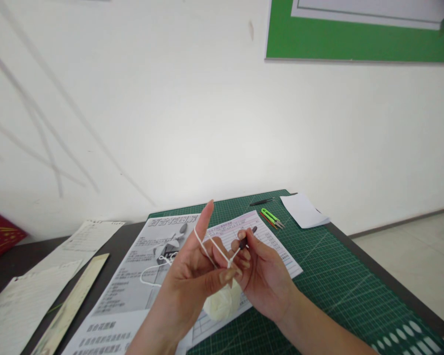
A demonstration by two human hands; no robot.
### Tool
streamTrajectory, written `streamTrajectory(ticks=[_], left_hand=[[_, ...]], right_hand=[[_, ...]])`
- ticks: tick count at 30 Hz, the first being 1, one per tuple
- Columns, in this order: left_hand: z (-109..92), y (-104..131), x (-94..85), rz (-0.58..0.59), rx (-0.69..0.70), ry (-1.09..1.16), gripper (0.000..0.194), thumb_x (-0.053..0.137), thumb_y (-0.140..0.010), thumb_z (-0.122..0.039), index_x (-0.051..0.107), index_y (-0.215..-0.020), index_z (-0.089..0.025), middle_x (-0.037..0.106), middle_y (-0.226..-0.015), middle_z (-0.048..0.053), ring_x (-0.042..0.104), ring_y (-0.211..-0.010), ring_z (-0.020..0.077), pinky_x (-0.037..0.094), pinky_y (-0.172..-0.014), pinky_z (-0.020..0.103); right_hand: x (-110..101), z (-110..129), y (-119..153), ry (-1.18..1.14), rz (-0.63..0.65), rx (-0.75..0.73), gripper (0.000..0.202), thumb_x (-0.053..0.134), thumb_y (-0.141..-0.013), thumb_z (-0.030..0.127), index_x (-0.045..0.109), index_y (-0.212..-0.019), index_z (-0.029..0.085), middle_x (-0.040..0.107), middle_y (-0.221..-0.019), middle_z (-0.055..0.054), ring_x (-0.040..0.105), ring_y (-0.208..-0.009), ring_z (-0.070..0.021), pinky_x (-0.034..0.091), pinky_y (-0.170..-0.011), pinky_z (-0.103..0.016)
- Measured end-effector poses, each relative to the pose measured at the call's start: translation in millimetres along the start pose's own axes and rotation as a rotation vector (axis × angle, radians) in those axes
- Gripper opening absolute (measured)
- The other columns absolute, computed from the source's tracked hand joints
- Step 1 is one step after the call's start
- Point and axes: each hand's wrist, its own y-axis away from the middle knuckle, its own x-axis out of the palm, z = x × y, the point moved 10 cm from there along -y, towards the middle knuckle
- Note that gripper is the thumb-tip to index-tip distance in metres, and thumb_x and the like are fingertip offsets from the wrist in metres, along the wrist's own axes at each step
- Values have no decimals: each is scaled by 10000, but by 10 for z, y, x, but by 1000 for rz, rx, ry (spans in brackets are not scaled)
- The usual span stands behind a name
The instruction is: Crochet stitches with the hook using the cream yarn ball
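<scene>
White yarn [207, 253] loops over the raised index finger of my left hand [192, 276], whose thumb and other fingers pinch a small worked piece of the yarn. My right hand [262, 276] grips a crochet hook with a dark handle [243, 242]; its tip meets the yarn at my left fingertips. Beneath the hands, a pale yellow ball of yarn [222, 303] rests on a printed sheet [284, 264]. A loose strand of white yarn [148, 269] lies on a larger printed page [128, 281] at the left.
Green-handled snips [272, 217] and a thin dark tool [261, 202] lie on the green cutting mat [329, 276]. White paper [303, 209] sits at the back right. Handwritten sheets [40, 291] and a long flat ruler-like strip [72, 305] are at the left.
</scene>
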Motion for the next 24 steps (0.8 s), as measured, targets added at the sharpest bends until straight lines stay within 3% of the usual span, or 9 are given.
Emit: streamTrajectory(ticks=[7, 11, 20, 24], left_hand=[[1, -7, -42, -24, 10, -88, 856, 677, -751, -64, 288, -1443, -384, 601, -704, -39, 595, -692, 136, 446, -714, 281], [-16, -15, -90, -56, 36, -162, 826, 674, -769, -99, 289, -1445, -376, 587, -702, -35, 557, -662, 121, 426, -672, 259], [-155, 8, -184, -170, 185, -403, 628, 668, -789, -126, 489, -1338, -374, 568, -690, -25, 506, -665, 122, 405, -629, 245], [-193, 16, -180, -179, 244, -481, 615, 661, -793, -132, 497, -1329, -388, 545, -682, -29, 490, -659, 125, 406, -627, 248]], right_hand=[[2, 19, 1, 15, -10, -26, 149, 714, -797, 266, 656, -804, 129, 632, -543, 35, 580, -478, -61, 542, -511, -159], [-13, 134, 22, 93, -41, -116, 157, 707, -799, 282, 661, -816, 133, 645, -564, 29, 585, -468, -73, 550, -502, -189], [32, 471, 79, 353, -112, -361, 171, 701, -795, 301, 651, -749, 145, 587, -516, 44, 520, -433, -70, 546, -483, -204], [50, 594, 122, 419, -154, -457, 182, 723, -771, 311, 649, -731, 150, 578, -530, 48, 500, -454, -66, 559, -506, -215]])
